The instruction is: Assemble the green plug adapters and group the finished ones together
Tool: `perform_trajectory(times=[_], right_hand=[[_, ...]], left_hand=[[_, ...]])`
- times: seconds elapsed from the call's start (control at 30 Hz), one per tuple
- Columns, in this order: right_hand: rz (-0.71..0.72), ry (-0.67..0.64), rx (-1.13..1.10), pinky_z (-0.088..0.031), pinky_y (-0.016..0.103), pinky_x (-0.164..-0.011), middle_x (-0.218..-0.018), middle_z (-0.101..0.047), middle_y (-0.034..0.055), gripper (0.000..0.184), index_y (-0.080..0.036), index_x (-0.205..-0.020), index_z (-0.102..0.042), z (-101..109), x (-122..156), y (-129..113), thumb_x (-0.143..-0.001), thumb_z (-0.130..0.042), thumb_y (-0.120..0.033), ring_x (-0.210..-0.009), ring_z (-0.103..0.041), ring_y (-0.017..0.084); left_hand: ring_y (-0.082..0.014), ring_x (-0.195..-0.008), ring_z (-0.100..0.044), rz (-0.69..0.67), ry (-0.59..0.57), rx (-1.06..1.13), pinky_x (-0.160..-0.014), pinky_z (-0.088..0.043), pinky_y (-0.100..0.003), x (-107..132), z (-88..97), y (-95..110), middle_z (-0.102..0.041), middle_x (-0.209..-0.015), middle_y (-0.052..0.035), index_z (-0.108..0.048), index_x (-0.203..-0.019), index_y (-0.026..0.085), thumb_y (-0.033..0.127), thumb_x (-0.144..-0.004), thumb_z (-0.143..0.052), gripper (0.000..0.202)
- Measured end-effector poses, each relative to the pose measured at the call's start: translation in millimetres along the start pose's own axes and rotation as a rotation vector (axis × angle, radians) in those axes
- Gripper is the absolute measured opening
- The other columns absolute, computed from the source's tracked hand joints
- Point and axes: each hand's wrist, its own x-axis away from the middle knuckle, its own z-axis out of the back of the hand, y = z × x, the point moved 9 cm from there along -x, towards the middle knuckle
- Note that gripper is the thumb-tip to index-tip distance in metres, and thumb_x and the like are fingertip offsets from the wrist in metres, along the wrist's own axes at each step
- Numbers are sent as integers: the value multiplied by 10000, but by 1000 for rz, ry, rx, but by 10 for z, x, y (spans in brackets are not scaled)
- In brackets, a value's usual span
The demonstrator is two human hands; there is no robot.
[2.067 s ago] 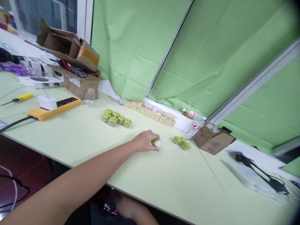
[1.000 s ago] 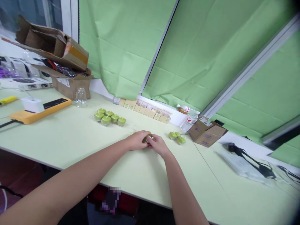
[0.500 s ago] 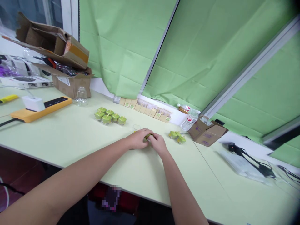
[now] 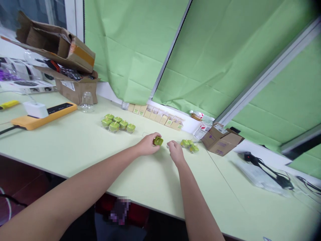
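- Over the middle of the pale table, the left hand grasps one hollow green piece, its open mouth turned toward the wearer.
- The green piece sits at that hand's fingertips, on the side facing the right hand, with a narrow gap between it and the right fingers.
- The right hand has its fingers curled together as in a pinch; one small pale bit shows at their tips, too small to name, and whether it is firmly gripped I cannot tell.
- Left of both hands, six green-topped cups stand in a close cluster.
- Just beyond the right hand is a smaller green-topped group; at least three show, though overlap blurs the count.
- Behind the left hand, one clear container is partly hidden.
- Along the wall runs one row of small tan boxes, too crowded to count surely.
- Farther left: one clear jar and one orange power strip bearing one white adapter.
- Past the smaller group, one cardboard box.
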Motion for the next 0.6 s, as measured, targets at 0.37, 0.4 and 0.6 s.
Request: perform_trajectory(times=[0.37, 0.4, 0.6], right_hand=[[68, -90, 474, -390, 286, -640, -828, -664, 63, 251, -215, -946, -550, -148, 112, -64, -754, -594, -370, -737, -589, 213], [68, -102, 501, -390, 290, -637, -839, -669, 76, 282, -211, -957, -551, -162, 117, -50, -758, -607, -402, -747, -597, 223], [101, -134, 652, -364, 307, -629, -902, -681, 134, 483, -199, -931, -600, -222, 157, -62, -795, -553, -660, -821, -627, 267]], left_hand=[[-156, -750, -604, -54, 85, -106, -715, -482, -268, -31, 80, 23, -696, -918, -22, -654, -1000, 201, 143, -772, -519, 271], [-156, -745, -606, -49, 81, -99, -714, -485, -269, -32, 76, 19, -699, -913, -18, -659, -997, 204, 149, -780, -513, 267], [-149, -712, -620, -12, 79, -81, -717, -505, -271, -42, 56, -27, -713, -869, -7, -690, -985, 203, 149, -808, -488, 274]])
